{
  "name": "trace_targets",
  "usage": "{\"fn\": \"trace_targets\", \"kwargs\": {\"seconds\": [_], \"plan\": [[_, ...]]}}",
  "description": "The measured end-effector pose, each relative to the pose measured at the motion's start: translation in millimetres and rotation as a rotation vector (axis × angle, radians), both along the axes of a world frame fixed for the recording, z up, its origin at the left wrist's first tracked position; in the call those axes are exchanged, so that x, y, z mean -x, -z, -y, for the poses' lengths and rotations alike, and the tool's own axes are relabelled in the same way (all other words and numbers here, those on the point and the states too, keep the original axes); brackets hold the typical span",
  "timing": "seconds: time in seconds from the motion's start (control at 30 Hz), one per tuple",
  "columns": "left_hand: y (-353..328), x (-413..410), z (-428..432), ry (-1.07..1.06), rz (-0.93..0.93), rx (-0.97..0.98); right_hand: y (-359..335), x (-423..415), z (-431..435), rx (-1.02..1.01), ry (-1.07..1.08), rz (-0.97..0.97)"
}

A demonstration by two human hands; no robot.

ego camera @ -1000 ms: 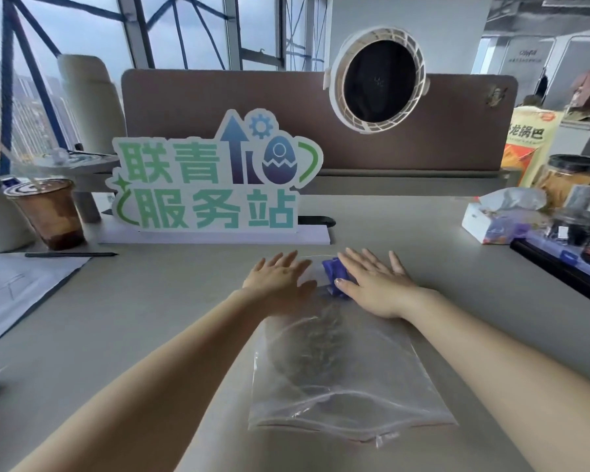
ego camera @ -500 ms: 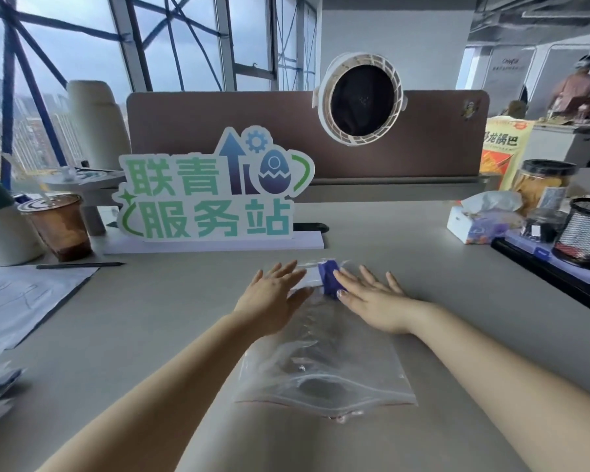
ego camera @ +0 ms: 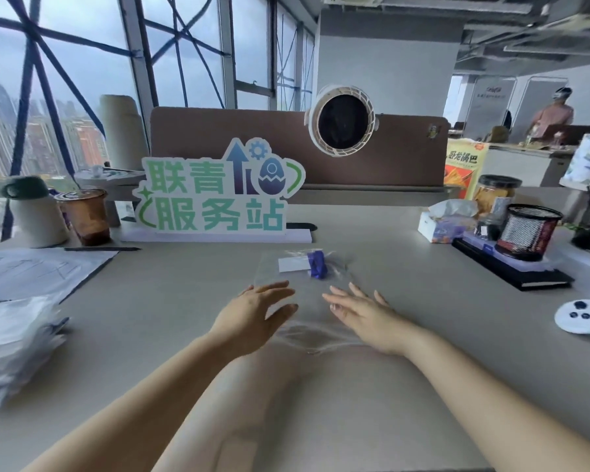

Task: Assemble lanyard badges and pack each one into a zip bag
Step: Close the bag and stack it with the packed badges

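A clear zip bag (ego camera: 309, 298) lies flat on the grey desk (ego camera: 184, 301) in front of me. Inside its far end I see a white badge card (ego camera: 293, 264) and a bunched blue lanyard (ego camera: 317, 264). My left hand (ego camera: 252, 313) rests at the bag's left edge with fingers spread, palm turned inward. My right hand (ego camera: 365, 313) lies flat on the bag's right side, fingers apart. Neither hand grips anything. The bag's near end is partly covered by my wrists.
A stack of clear bags and papers (ego camera: 14, 342) sits at the left edge. A green sign (ego camera: 215, 199) stands behind the bag, cups (ego camera: 86, 216) to its left. A tissue box (ego camera: 443, 223), mesh pen holder (ego camera: 528, 229), black notebook (ego camera: 515, 270) and white controller (ego camera: 583, 316) lie right.
Both hands slid back toward me along the bag, uncovering the badge and lanyard at its far end. The camera tilted upward.
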State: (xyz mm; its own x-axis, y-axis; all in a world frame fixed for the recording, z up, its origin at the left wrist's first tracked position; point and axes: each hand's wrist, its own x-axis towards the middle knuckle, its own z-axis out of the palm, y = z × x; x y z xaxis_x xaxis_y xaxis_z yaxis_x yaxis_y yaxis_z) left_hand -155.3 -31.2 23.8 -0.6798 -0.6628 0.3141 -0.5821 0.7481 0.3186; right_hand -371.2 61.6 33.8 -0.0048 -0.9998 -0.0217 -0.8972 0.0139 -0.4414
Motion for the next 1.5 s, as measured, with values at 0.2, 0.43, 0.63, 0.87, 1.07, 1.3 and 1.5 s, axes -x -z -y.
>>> {"fn": "trace_targets", "kwargs": {"seconds": [0.2, 0.43, 0.63, 0.87, 1.07, 1.3, 1.5], "plan": [[20, -13, -34, 0.099, 0.406, -0.092, 19, -10, -33, -0.146, -0.108, -0.281], [25, -19, -39, 0.131, 0.177, 0.03, 28, -7, -43, 0.121, -0.037, -0.132], [26, -19, -62, 0.204, 0.071, 0.03, 39, -13, -59, 0.245, -0.101, 0.072], [25, -20, -64, 0.193, 0.142, 0.007, 39, -14, -61, 0.237, -0.13, -0.041], [22, -18, -65, 0.182, 0.134, 0.034, 38, -16, -60, 0.298, -0.121, -0.131], [23, -17, -66, 0.173, 0.117, 0.079, 41, -14, -59, 0.331, -0.13, -0.16], [25, -21, -65, 0.115, 0.094, 0.092, 41, -13, -60, 0.379, -0.105, -0.116]]}}
